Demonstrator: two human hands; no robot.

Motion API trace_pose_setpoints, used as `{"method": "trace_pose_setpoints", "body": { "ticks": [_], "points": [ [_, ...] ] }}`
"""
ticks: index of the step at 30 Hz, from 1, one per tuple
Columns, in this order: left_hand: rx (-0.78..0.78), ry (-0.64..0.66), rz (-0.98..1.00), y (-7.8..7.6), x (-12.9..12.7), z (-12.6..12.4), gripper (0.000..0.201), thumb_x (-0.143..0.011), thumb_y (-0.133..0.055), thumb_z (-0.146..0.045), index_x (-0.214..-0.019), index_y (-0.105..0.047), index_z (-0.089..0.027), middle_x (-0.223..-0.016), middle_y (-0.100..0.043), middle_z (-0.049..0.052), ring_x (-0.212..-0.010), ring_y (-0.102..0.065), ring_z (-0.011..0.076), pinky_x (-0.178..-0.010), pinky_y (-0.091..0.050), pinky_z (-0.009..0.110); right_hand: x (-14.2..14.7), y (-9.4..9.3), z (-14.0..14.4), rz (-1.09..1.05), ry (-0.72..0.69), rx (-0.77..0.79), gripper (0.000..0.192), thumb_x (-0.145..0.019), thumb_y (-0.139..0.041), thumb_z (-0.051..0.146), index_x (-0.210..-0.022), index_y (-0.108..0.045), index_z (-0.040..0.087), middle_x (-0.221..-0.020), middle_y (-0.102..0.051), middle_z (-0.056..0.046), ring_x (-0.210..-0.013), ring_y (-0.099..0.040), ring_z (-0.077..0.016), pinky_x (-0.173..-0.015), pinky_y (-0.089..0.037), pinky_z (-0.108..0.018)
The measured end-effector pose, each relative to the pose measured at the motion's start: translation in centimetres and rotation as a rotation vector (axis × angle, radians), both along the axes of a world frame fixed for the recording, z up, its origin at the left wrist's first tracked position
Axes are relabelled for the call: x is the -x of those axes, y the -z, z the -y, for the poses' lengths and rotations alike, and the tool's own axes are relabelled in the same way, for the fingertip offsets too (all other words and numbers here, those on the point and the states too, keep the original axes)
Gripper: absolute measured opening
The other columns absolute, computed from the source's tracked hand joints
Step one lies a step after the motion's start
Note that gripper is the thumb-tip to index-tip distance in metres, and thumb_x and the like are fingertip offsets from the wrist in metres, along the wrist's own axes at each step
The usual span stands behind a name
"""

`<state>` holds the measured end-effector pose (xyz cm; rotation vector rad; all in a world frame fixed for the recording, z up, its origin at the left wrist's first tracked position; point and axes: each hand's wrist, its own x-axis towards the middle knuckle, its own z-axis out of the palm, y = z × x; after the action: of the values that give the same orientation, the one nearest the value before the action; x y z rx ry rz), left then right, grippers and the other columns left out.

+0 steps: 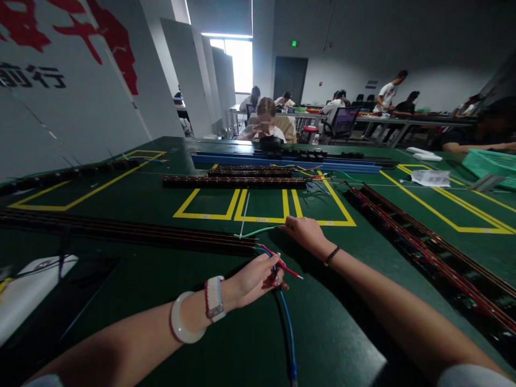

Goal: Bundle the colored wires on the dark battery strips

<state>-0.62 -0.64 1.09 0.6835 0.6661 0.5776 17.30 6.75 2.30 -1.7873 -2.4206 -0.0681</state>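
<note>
My left hand (258,279), with a watch and a pale bangle on its wrist, is closed around a red wire (291,270) and a blue wire (287,312). The red wire's bare tip points right, while the blue one runs down toward the bottom edge. Farther up, my right hand (303,232) pinches the end of a green wire (260,231), which stretches left. All three wires come from the right end of a long black rail assembly (133,231) lying on the table. A thin white cable tie (245,215) stands up near the green wire.
Behind my hands, more black rails (234,182) with wire ends lie across yellow tape outlines (203,216) on the green table. A wired rail (435,242) runs diagonally at right, near a green basket (492,166). A person (264,126) sits across the table.
</note>
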Motion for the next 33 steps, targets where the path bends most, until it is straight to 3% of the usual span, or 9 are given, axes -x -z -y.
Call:
{"method": "trace_pose_setpoints", "body": {
  "ticks": [4, 7, 10, 13, 18, 22, 25, 28, 33],
  "points": [
    [-0.020, 0.006, -0.036, -0.1, -0.1, 0.1, 0.019, -0.095, -0.040, -0.030, -0.080, -0.042, -0.018, -0.056, -0.046, -0.005, -0.050, -0.041, 0.0068, -0.063, -0.040, 0.025, 0.2, -0.8, 0.2, 0.046, -0.093, -0.041, 0.027, -0.092, -0.051, 0.037, -0.084, -0.066, 0.016, -0.082, -0.066, -0.010, -0.080, -0.060, -0.0204, -0.063, -0.037, -0.025],
    [-0.017, 0.014, -0.034, -0.2, 0.0, 0.1, 0.020, -0.093, -0.043, -0.033, -0.079, -0.041, -0.019, -0.056, -0.043, -0.006, -0.048, -0.036, 0.0058, -0.059, -0.035, 0.023, -0.1, -2.9, 1.1, -0.050, -0.201, -0.003, 0.021, -0.089, -0.056, 0.035, -0.088, -0.066, 0.016, -0.090, -0.064, -0.009, -0.081, -0.058, -0.0180, -0.067, -0.039, -0.025],
    [0.008, 0.008, -0.003, -0.2, 0.1, 0.1, 0.018, -0.092, -0.044, -0.032, -0.082, -0.043, -0.018, -0.057, -0.042, -0.006, -0.047, -0.035, 0.0052, -0.056, -0.032, 0.021, -0.4, -5.6, 3.1, -0.161, -0.290, 0.183, 0.036, -0.091, -0.048, 0.049, -0.098, -0.063, 0.016, -0.085, -0.064, -0.007, -0.066, -0.056, -0.0136, -0.057, -0.036, -0.023],
    [0.039, -0.026, -0.013, -0.1, 0.0, 0.0, 0.012, -0.092, -0.045, -0.027, -0.087, -0.048, -0.017, -0.066, -0.052, -0.002, -0.054, -0.047, 0.0075, -0.059, -0.037, 0.023, -0.3, -7.4, 5.6, -0.096, -0.403, 0.392, 0.047, -0.087, -0.047, 0.059, -0.106, -0.059, 0.018, -0.074, -0.063, -0.004, -0.057, -0.052, -0.0124, -0.048, -0.029, -0.022],
    [0.081, -0.046, -0.034, 0.3, -0.3, -0.2, 0.013, -0.090, -0.048, -0.027, -0.088, -0.052, -0.015, -0.073, -0.058, 0.000, -0.062, -0.055, 0.0099, -0.062, -0.041, 0.024, 0.5, -7.2, 7.7, 0.098, -0.416, 0.446, 0.017, -0.084, -0.060, 0.034, -0.083, -0.064, 0.018, -0.068, -0.062, -0.005, -0.050, -0.044, -0.0101, -0.044, -0.021, -0.026],
    [0.074, -0.066, -0.028, 0.3, -0.2, -0.2, 0.018, -0.092, -0.044, -0.029, -0.085, -0.052, -0.015, -0.068, -0.055, -0.001, -0.051, -0.048, 0.0067, -0.055, -0.036, 0.021, -0.2, -6.9, 6.4, 0.051, -0.392, 0.385, 0.014, -0.084, -0.056, 0.021, -0.073, -0.064, 0.018, -0.064, -0.062, -0.004, -0.051, -0.047, -0.0104, -0.045, -0.024, -0.026],
    [0.035, -0.048, -0.015, 0.2, -0.1, 0.0, 0.024, -0.094, -0.039, -0.034, -0.086, -0.051, -0.015, -0.068, -0.054, 0.000, -0.052, -0.047, 0.0074, -0.057, -0.038, 0.023, -1.7, -7.0, 4.6, -0.066, -0.287, 0.335, 0.014, -0.083, -0.058, 0.025, -0.073, -0.064, 0.018, -0.065, -0.064, -0.003, -0.053, -0.050, -0.0108, -0.047, -0.028, -0.024],
    [0.025, -0.045, 0.006, 0.3, 0.0, 0.1, 0.020, -0.093, -0.041, -0.033, -0.092, -0.050, -0.015, -0.072, -0.057, 0.002, -0.062, -0.055, 0.0111, -0.067, -0.043, 0.027, -2.9, -6.6, 2.5, -0.281, -0.178, 0.382, 0.016, -0.080, -0.062, 0.031, -0.073, -0.064, 0.017, -0.064, -0.064, -0.002, -0.055, -0.055, -0.0117, -0.050, -0.034, -0.023],
    [-0.013, -0.085, 0.061, 0.5, -0.4, 0.3, 0.021, -0.094, -0.036, -0.030, -0.090, -0.048, -0.013, -0.075, -0.061, 0.007, -0.070, -0.061, 0.0168, -0.077, -0.045, 0.036, -2.3, -4.5, 0.4, -0.928, -0.175, 0.522, 0.032, -0.070, -0.071, 0.042, -0.081, -0.058, 0.015, -0.074, -0.065, -0.003, -0.067, -0.060, -0.0137, -0.063, -0.046, -0.026]
  ]
}}
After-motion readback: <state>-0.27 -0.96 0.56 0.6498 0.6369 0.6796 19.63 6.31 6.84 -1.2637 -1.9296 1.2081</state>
